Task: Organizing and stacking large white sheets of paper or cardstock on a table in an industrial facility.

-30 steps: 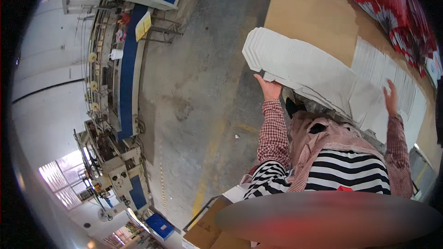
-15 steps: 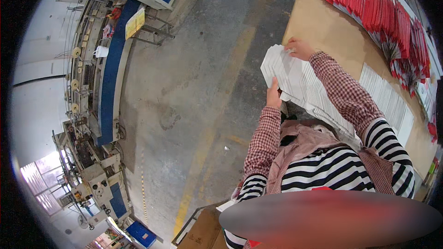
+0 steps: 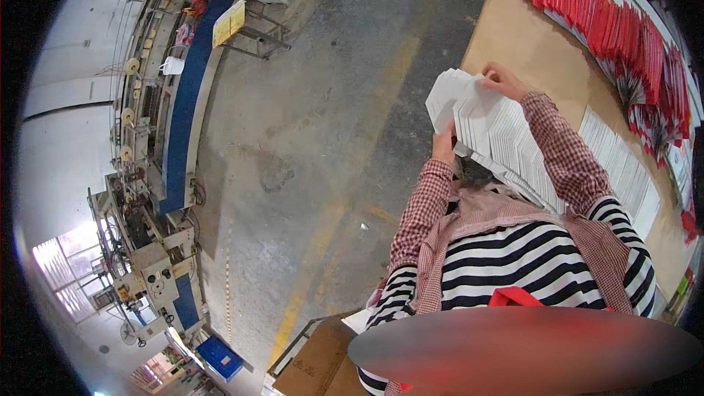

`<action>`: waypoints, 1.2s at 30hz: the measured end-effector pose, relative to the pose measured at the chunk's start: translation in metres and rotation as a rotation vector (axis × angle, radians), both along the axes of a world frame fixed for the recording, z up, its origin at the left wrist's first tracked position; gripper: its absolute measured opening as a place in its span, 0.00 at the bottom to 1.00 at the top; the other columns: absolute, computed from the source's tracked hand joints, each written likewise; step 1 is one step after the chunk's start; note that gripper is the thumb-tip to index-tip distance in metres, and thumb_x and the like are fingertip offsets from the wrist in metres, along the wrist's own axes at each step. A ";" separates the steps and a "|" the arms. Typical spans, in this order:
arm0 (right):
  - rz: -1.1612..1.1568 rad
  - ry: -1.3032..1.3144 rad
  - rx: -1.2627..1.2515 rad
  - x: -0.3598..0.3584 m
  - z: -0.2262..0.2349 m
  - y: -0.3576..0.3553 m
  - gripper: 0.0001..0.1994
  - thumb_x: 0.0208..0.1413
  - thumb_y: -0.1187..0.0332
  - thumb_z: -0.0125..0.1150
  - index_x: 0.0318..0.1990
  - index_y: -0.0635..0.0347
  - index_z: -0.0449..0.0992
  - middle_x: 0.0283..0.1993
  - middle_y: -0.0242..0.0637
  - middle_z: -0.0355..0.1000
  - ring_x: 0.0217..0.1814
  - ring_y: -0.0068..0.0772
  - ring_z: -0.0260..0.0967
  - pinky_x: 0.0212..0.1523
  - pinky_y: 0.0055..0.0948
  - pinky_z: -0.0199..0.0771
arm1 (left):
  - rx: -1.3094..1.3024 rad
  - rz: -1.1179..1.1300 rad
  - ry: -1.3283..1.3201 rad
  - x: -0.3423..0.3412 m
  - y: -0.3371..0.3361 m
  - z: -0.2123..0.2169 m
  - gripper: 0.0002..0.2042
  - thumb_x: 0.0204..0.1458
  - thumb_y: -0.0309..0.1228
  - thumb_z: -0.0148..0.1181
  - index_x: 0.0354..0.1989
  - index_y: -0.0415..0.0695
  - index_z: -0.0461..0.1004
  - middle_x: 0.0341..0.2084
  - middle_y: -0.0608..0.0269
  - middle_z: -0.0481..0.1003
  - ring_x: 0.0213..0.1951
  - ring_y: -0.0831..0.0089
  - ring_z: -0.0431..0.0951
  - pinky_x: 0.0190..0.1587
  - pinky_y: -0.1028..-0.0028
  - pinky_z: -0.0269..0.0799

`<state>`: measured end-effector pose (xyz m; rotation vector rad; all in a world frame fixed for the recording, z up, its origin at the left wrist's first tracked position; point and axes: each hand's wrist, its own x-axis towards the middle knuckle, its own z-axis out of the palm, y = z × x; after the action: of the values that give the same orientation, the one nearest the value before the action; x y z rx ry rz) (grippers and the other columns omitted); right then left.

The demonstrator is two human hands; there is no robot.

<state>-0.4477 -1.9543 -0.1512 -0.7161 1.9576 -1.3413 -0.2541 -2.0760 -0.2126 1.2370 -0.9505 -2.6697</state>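
Note:
A long fanned row of white paper pieces with angled, cut-corner ends (image 3: 506,132) overlaps along the table's near edge. My left hand (image 3: 444,145) grips the near edge of the leading pieces, its fingertips partly hidden by the paper. At their far edge my right hand (image 3: 504,81) is closed, thumb and fingers pinching the sheets. The leading pieces jut out past the table's left edge, over the floor. Beyond my right forearm lies another row of white paper pieces (image 3: 620,165), tightly overlapped.
On the brown table top (image 3: 528,37), a long row of red folded paper items (image 3: 609,29) runs along the far right side. A cardboard box (image 3: 315,359) is at the lower left of my body. Across the concrete floor (image 3: 308,139) stands a long machine with a blue side (image 3: 176,139).
The whole view has shifted slightly, so the scene sits a little further right. Both hands still grip the fan's leading end, and the leading sheets have spread apart somewhat.

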 end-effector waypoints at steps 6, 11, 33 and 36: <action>-0.080 0.482 0.394 0.027 -0.046 0.027 0.19 0.45 0.53 0.56 0.32 0.63 0.69 0.26 0.45 0.69 0.28 0.40 0.67 0.30 0.33 0.65 | 0.011 0.013 -0.107 -0.005 0.009 0.004 0.22 0.44 0.32 0.57 0.46 0.32 0.63 0.41 0.56 0.68 0.41 0.67 0.69 0.40 0.69 0.65; -0.167 0.379 0.467 0.008 -0.061 0.036 0.20 0.45 0.52 0.55 0.33 0.63 0.70 0.29 0.47 0.70 0.32 0.42 0.69 0.33 0.33 0.66 | -0.050 0.069 -0.183 -0.007 0.014 0.012 0.32 0.42 0.34 0.61 0.51 0.30 0.51 0.46 0.51 0.63 0.45 0.61 0.66 0.44 0.65 0.66; -0.017 0.515 0.413 0.021 -0.053 0.029 0.17 0.42 0.56 0.58 0.34 0.61 0.72 0.30 0.48 0.70 0.33 0.46 0.68 0.35 0.36 0.66 | -0.128 -0.027 -0.314 -0.006 0.005 -0.005 0.50 0.39 0.51 0.58 0.57 0.30 0.33 0.57 0.45 0.44 0.57 0.58 0.50 0.56 0.63 0.49; -0.004 0.578 0.457 0.025 -0.050 0.035 0.17 0.43 0.56 0.58 0.34 0.62 0.72 0.30 0.48 0.70 0.33 0.43 0.68 0.35 0.35 0.66 | -0.106 0.023 -0.341 -0.010 0.012 -0.003 0.42 0.41 0.46 0.60 0.56 0.30 0.44 0.53 0.48 0.54 0.52 0.61 0.58 0.52 0.66 0.56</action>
<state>-0.4225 -1.9192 -0.2014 -0.9330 2.5918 -0.6713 -0.2643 -2.0644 -0.2157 1.6999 -1.0888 -2.3984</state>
